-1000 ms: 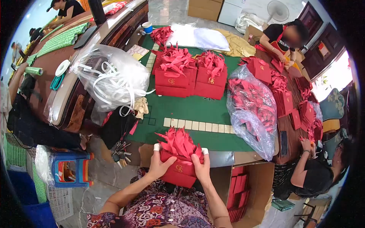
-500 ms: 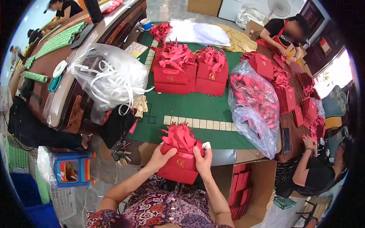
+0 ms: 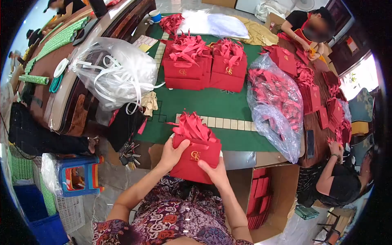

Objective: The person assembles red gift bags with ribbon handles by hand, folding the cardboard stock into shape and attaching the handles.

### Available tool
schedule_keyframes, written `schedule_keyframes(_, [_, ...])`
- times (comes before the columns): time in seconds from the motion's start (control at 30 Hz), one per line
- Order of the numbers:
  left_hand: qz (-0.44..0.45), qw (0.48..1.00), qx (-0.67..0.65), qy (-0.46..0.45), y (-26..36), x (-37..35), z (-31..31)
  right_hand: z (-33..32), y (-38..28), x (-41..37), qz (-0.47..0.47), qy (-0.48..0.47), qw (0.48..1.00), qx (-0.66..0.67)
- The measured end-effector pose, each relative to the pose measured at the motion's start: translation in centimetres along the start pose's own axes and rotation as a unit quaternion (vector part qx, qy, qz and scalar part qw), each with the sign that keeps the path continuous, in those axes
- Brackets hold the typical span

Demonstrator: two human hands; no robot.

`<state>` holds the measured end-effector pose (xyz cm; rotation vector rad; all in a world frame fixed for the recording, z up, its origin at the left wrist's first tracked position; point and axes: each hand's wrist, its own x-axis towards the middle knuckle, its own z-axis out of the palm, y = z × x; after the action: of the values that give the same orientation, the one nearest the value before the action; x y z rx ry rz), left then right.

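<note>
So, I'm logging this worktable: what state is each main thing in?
Held red ribbon-topped paper bags: gripped between left hand and right hand
Red ribbon-topped bags on green mat: grouped side by side
Clear plastic bag: stuffed, white ribbons spilling out
Brown cardboard box: open, red contents showing
Black rectangular phone: flat, screen dark

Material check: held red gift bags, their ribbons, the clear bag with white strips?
Red gift bags: probably matte card or heavy paper, given the crisp edges and flat faces; the gold monogram may be foil.
Ribbons: likely fabric, perhaps satin; limp, loose ends with slight sheen.
Clear bag: looks like thin, glossy plastic film; see-through, with wrinkled highlights.
</note>
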<state>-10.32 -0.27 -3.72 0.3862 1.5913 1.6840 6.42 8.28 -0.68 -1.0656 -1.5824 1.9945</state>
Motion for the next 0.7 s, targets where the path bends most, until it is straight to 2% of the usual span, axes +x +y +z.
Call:
schedule_keyframes(0.03, [0.005,1.0,-0.013,0.001,0.1,-0.1,0.2,0.1,1.3,0.7,0.003,0.046,0.999,-0.008])
schedule_keyframes(0.17, [-0.007,1.0,0.007,-0.007,1.2,-0.7,0.4,-0.2,0.7,1.1,0.001,0.014,0.999,0.031])
schedule_keyframes(0.23, [-0.024,0.999,-0.032,-0.009,1.1,-0.9,0.4,-0.2,0.8,1.0,-0.056,0.015,0.998,0.025])
schedule_keyframes(0.27, [-0.025,0.999,-0.032,-0.009,0.9,-0.8,0.4,-0.3,0.7,1.1,-0.055,0.016,0.998,0.025])
schedule_keyframes(0.33, [-0.109,0.99,-0.087,-0.02,0.9,-0.5,0.1,-0.5,0.3,1.4,-0.039,0.004,0.999,0.031])
schedule_keyframes(0.37, [-0.108,0.99,-0.086,-0.021,1.1,-0.6,-0.3,-0.6,0.1,1.3,-0.041,0.004,0.999,0.032])
schedule_keyframes(0.43, [-0.137,0.986,-0.045,-0.086,2.6,-0.7,-0.7,-1.1,-0.6,1.5,-0.027,0.0,0.999,0.031])
schedule_keyframes(0.47, [-0.134,0.986,-0.045,-0.085,2.8,-0.8,-0.9,-1.3,-0.7,1.6,-0.03,-0.001,0.999,0.032])
schedule_keyframes(0.53, [-0.053,0.98,0.03,-0.187,3.1,-1.4,-0.9,-1.4,-0.6,1.4,-0.038,0.01,0.999,0.017])
schedule_keyframes(0.6, [-0.038,0.981,0.053,-0.185,2.7,-2.0,-0.8,-1.5,-0.4,1.4,-0.035,0.015,0.999,0.03])
schedule_keyframes(0.7, [-0.071,0.98,0.09,-0.164,1.5,-2.2,-1.0,-1.8,0.2,1.4,-0.035,0.023,0.998,0.04])
